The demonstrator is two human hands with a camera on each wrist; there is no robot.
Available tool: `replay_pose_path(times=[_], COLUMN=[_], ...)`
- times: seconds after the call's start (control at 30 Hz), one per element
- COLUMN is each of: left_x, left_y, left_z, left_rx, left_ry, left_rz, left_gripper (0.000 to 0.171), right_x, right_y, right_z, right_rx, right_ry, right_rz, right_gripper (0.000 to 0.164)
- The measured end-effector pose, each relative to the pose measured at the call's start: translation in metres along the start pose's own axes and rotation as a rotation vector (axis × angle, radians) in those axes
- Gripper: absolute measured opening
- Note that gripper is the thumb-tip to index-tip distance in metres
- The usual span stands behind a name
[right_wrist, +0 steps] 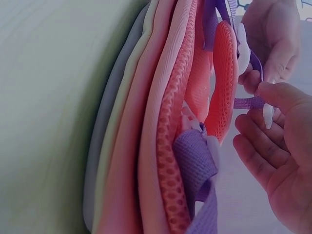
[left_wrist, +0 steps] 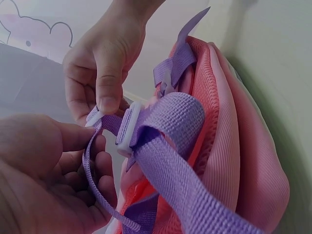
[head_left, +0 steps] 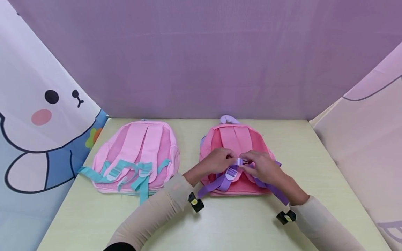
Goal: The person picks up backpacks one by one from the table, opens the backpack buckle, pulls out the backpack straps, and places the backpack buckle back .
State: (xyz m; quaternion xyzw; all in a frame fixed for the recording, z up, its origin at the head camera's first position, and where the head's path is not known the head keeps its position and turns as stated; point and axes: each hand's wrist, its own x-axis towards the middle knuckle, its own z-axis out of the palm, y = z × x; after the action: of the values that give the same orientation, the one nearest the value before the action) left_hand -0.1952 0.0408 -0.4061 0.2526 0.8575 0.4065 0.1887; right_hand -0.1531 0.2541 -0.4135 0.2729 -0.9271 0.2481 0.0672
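Note:
On the table lies a coral-pink backpack [head_left: 233, 137], its back panel and shoulder straps facing up. Above it, my left hand [head_left: 218, 161] pinches a thin purple strap [left_wrist: 87, 163] beside a small white buckle [head_left: 240, 161]. My right hand [head_left: 265, 168] holds that buckle between thumb and fingers; its prongs [right_wrist: 268, 119] show in the right wrist view. The two hands nearly meet at the buckle. Below them a white strap adjuster [head_left: 231, 174] sits on wider purple webbing [left_wrist: 168, 163]. A loose strap end hangs under my left fingers in the left wrist view.
To the left lies a light pink backpack [head_left: 133, 139] with teal straps [head_left: 143, 188]. A purple cloth wall [head_left: 201, 62] stands behind the table [head_left: 238, 226]. Printed panels flank both sides, the left one with a cartoon animal [head_left: 47, 104].

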Motion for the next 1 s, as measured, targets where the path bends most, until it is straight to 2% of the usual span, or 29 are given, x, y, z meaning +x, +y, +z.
replay_pose_path(times=[0.2, 0.33, 0.43, 0.57, 0.8, 1.0], left_x=[0.0003, -0.0007, -0.0026, -0.0051, -0.0039, -0.0031], left_y=[-0.0009, -0.0034, -0.0055, -0.0067, -0.0066, -0.0055], left_z=[0.0008, 0.0005, -0.0003, -0.0013, -0.0001, -0.0005], left_rx=[-0.021, -0.043, -0.065, -0.091, -0.069, -0.051], left_ry=[0.005, -0.015, -0.032, -0.022, 0.007, 0.002], left_rz=[-0.006, -0.009, 0.001, -0.004, -0.027, -0.028], left_gripper=[0.015, 0.015, 0.017, 0.018, 0.016, 0.015], right_x=[0.0012, 0.0013, 0.0004, -0.001, -0.0018, -0.0009], right_y=[-0.0006, -0.0001, 0.0017, 0.0045, 0.0048, 0.0041], right_z=[0.0004, 0.0003, -0.0002, -0.0005, -0.0001, -0.0004], right_rx=[0.002, 0.005, 0.007, 0.006, 0.001, -0.002], right_ry=[0.001, 0.009, 0.012, 0.009, -0.015, -0.002], right_rz=[-0.01, -0.023, -0.02, -0.005, 0.023, -0.004], right_gripper=[0.028, 0.027, 0.027, 0.028, 0.029, 0.028])
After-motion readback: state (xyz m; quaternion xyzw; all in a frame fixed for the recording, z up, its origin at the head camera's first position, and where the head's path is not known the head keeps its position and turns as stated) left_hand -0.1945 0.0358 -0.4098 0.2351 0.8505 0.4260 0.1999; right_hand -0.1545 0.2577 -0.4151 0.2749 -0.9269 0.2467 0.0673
